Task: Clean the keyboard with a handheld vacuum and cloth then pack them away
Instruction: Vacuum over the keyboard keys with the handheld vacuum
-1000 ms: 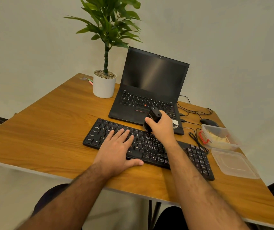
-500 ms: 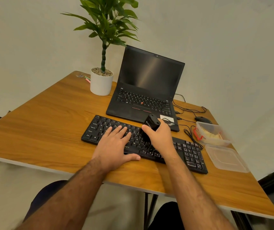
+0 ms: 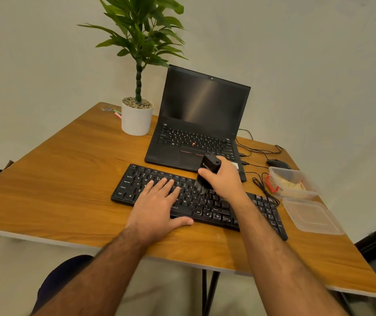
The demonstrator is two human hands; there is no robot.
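The wooden table [image 3: 52, 179] carried everything, its far corner set against a plain wall. At the back stood an open black laptop [image 3: 196, 124] with a dark screen, and to its left a potted plant [image 3: 137, 115] in a white pot, with a few pink and green items lying on the table behind it, too small to identify. The black keyboard [image 3: 207, 202] lay in front of the laptop, running at a slant from left to right near the table's front edge.

The left hand [image 3: 157, 206] rested flat on the left half of the keyboard, fingers straight and spread over the keys, thumb on the table just before the keyboard's front edge; its grip was open and held nothing. The right hand [image 3: 224, 179] was above the middle of the keyboard, its grip curled round the small black handheld vacuum [image 3: 208, 171], which stood tilted with its lower end at the keys; that end was blurred.

To the right of the keyboard sat a clear plastic container [image 3: 294, 182] holding a pale cloth-like bundle and something red, with its clear lid [image 3: 312, 216] lying flat on the table just in front of it. Behind the container was a black mouse [image 3: 278, 164], and thin black cables [image 3: 260, 179] trailed between laptop, mouse and keyboard.
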